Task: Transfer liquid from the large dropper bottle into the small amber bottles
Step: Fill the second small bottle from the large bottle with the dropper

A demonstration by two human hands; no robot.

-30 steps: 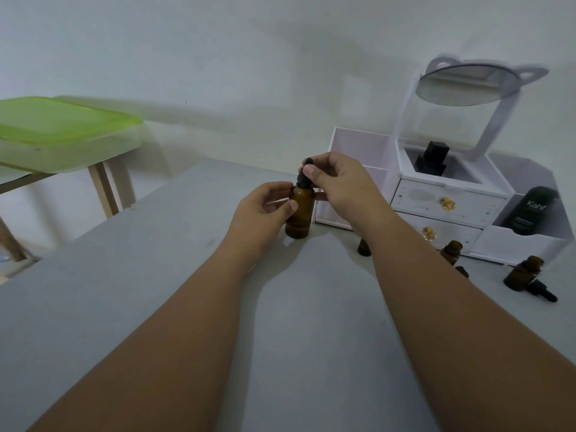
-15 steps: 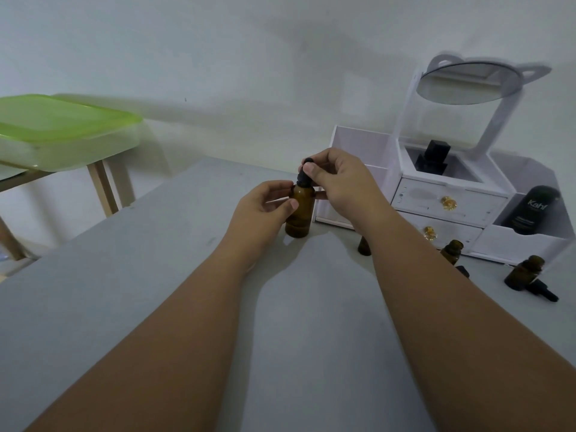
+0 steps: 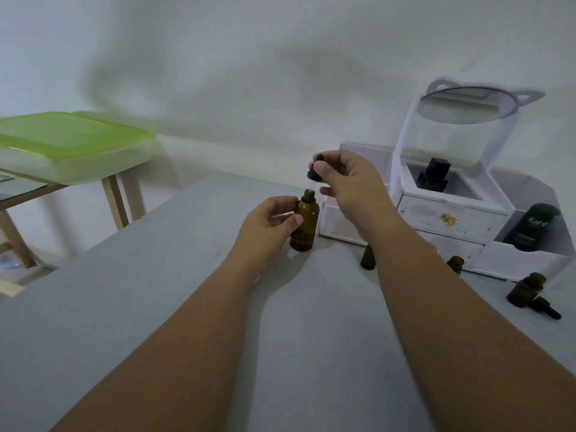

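The large amber dropper bottle [image 3: 306, 222] stands upright on the grey table [image 3: 156, 307], its neck uncapped. My left hand [image 3: 268, 226] grips its side. My right hand [image 3: 349, 185] pinches the black dropper cap [image 3: 314, 169] just above the bottle's mouth; the pipette below it is barely visible. Three small amber bottles stand to the right: one [image 3: 367, 258] partly behind my right forearm, one [image 3: 455, 264] by the organizer, one [image 3: 526, 289] at the far right with a black dropper [image 3: 547, 308] lying beside it.
A white cosmetics organizer [image 3: 452, 213] with drawers, a tilted mirror [image 3: 464, 107] and a dark Kahf bottle [image 3: 534, 227] stands at the back right. A green-lidded plastic box [image 3: 71, 145] sits on a wooden stand at the left, beyond the table's edge.
My right hand has lifted the dropper cap off the large bottle, which was capped in the earlier frames. My left hand stays on the bottle.
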